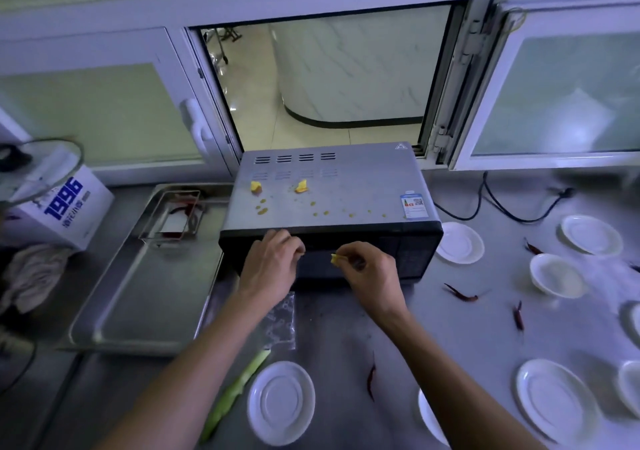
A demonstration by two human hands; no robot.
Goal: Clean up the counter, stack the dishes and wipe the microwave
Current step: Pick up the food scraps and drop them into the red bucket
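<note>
Our right hand (pixel 370 273) pinches a yellow scrap (pixel 334 258) before the microwave (pixel 329 200), whose top bears more scraps (pixel 301 187); our left hand (pixel 272 264) curls, seemingly empty. On the desk (pixel 433 328), a tray (pixel 138 311) holds a wire basket (pixel 171 219) with chilies (pixel 185 207); the plates (pixel 281 403) lie bare.

Your microwave (pixel 329 193) shows a grey top dotted with yellow crumbs (pixel 301 186) above a black front, a blue-and-white sticker (pixel 414 206) at its right corner. White plates (pixel 281 402) and a white bowl (pixel 557 276) lie around you on the grey steel counter (pixel 433 328), among dark red chillies (pixel 462 294) and a pale green vegetable strip (pixel 235 394). At your left, a white box (pixel 59 207) carries "1996" in blue, and your right hand (pixel 372 276) pinches a yellow scrap (pixel 334 259).
</note>
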